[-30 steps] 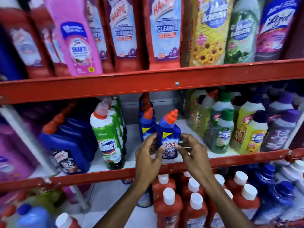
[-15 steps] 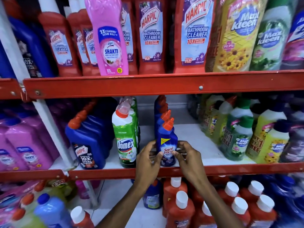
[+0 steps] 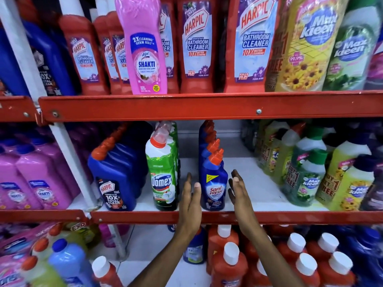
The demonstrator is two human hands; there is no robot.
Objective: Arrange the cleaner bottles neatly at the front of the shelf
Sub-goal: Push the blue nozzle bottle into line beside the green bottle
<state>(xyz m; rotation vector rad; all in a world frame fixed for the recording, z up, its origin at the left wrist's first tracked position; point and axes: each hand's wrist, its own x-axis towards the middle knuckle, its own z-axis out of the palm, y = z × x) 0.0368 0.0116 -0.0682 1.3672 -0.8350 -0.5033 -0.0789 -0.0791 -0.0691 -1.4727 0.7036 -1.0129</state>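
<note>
A blue Sani Fresh bottle (image 3: 214,187) with an orange cap stands upright at the front edge of the middle shelf (image 3: 259,197), heading a row of like bottles behind it. My left hand (image 3: 191,195) is flat and open just left of it, fingers pointing up. My right hand (image 3: 238,190) is open just right of it. Neither hand grips the bottle; small gaps show on both sides. A green Domex bottle (image 3: 163,177) stands to the left, a blue Harpic bottle (image 3: 116,179) further left.
Yellow and green Max Kleen bottles (image 3: 306,179) fill the shelf's right side. A red front rail (image 3: 290,217) edges the shelf. Red Harpic bathroom cleaners (image 3: 196,46) and a pink Shakti bottle (image 3: 145,48) stand above. Red bottles with white caps (image 3: 230,264) sit below. Pink bottles (image 3: 37,183) are at left.
Both hands have let go of the Sani Fresh bottle and opened flat beside it. The bottle now lines up in front of its row.
</note>
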